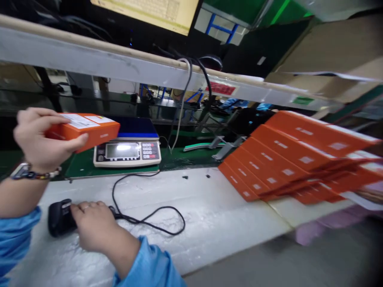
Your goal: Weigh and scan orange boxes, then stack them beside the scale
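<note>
Now the left hand (37, 145) grips an orange box (86, 129) above the scale (127, 153), right hand (92, 225) wrapped on the scanner (60, 217) — scanning step, I'd say; label must face the beam.

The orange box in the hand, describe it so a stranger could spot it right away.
Start at the weighing scale at the back of the white bench. Just left of it, the left hand holds one orange box in the air. Unlike the stacked orange boxes on the right, it is alone and lifted.
</note>
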A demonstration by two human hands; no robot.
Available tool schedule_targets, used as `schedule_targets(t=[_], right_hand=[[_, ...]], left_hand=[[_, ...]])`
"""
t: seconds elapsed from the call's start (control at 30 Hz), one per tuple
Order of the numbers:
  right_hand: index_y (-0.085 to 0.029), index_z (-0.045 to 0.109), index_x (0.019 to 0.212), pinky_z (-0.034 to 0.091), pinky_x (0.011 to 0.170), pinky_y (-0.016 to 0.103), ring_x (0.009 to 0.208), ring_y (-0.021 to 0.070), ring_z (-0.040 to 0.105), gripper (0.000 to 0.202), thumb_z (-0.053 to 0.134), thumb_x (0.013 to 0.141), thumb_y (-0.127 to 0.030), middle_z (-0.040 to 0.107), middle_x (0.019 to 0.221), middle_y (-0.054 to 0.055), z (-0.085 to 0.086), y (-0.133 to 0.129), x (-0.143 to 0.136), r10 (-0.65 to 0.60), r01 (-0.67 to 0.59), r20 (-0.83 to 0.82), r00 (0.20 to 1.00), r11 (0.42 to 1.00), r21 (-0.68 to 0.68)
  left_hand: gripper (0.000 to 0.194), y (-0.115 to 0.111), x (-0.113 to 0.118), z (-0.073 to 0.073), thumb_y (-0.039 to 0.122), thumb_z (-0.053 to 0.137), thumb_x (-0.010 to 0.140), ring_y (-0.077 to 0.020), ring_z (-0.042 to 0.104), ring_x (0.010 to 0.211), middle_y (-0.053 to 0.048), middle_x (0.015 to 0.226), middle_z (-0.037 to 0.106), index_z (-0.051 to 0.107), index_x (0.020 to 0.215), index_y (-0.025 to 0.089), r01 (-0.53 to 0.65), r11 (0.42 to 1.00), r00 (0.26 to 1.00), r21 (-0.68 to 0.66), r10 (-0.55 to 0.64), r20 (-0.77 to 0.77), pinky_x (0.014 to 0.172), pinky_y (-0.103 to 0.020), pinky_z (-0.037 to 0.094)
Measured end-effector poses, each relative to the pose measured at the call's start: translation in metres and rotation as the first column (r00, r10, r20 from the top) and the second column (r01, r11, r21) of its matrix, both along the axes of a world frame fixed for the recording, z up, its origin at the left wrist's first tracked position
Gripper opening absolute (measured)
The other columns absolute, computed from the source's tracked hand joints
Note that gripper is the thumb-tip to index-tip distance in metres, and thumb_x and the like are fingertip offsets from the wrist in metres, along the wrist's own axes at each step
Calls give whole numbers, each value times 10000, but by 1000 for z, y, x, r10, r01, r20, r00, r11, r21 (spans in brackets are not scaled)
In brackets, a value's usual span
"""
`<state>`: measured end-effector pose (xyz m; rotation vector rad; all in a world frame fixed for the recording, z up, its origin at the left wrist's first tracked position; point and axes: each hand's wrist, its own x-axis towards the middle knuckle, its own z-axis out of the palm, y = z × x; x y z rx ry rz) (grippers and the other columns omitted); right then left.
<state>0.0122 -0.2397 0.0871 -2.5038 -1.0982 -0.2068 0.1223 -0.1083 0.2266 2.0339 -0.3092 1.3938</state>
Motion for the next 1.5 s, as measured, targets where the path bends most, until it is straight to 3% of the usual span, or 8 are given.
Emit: schedule_targets(t=[0.23, 0.5, 0.6, 0.7, 0.8, 0.87, 1.1, 1.5], right_hand=[[-128, 418, 1333, 493, 786, 360, 942, 253, 583, 688, 759, 760, -298, 607, 1075, 81, -5, 5, -1, 14, -15, -36, 999, 1000, -13], [-172, 507, 1319, 454, 963, 309, 1085, 238, 562, 555, 665, 789, -213, 573, 1226, 86, 0, -23, 10, 130, -47, -302, 944, 963, 266], [-145, 561, 1258, 432, 982, 353, 1106, 259, 549, 476, 617, 814, -308, 587, 1199, 111, -2, -34, 14, 216, 21, -336, 917, 814, 581], [-136, 603, 1138, 483, 877, 353, 954, 249, 611, 425, 578, 878, -472, 655, 1010, 106, 4, -41, 18, 246, 246, -427, 870, 534, 809], [-133, 618, 1067, 517, 753, 311, 797, 219, 635, 498, 617, 852, -583, 675, 928, 109, 31, -48, 28, 207, 474, -527, 824, 258, 842], [-118, 642, 1036, 535, 711, 297, 799, 225, 645, 553, 698, 779, -605, 673, 984, 134, 62, -51, 41, 168, 540, -567, 806, 183, 822], [-63, 679, 819, 534, 558, 191, 573, 152, 626, 377, 443, 1002, -291, 658, 693, 126, 163, -38, 90, 4, 744, -770, 638, 253, 618], [-71, 671, 792, 552, 552, 200, 615, 165, 645, 420, 390, 1031, -270, 671, 764, 149, 179, -25, 101, 91, 765, -796, 599, 231, 601]], left_hand=[[534, -34, 50, -31, 589, 797, 541, -251, 507, 991, -82, 977, 575, 704, 829, 150, -48, 995, 992, 91, 58, -110, 946, -441, 460], [455, 11, 65, -67, 504, 496, 863, -252, 464, 1267, -106, 1361, 504, 650, 1138, 175, 390, 898, 868, 206, -283, -409, 1095, -417, 395], [407, 53, 33, -97, 453, 428, 881, -225, 555, 1160, -107, 1226, 606, 676, 1036, 170, 304, 950, 886, 68, -256, -387, 1047, -382, 438], [358, 94, 9, -139, 442, 443, 831, -216, 627, 975, -100, 1024, 677, 685, 850, 179, 148, 981, 885, -128, -189, -425, 906, -344, 511], [345, 120, 5, -168, 465, 473, 773, -209, 635, 849, -80, 934, 692, 677, 828, 193, 12, 954, 863, -301, -162, -479, 774, -315, 528], [346, 128, 9, -173, 470, 488, 740, -208, 628, 801, -71, 895, 693, 679, 823, 193, -13, 934, 854, -356, -175, -490, 723, -308, 520], [334, 128, 23, -173, 461, 500, 710, -212, 626, 733, -66, 831, 702, 684, 774, 190, 31, 888, 821, -459, -285, -495, 663, -312, 505], [313, 135, 29, -173, 451, 512, 692, -233, 647, 747, -78, 836, 709, 683, 760, 198, 46, 841, 824, -540, -337, -456, 695, -341, 536]])
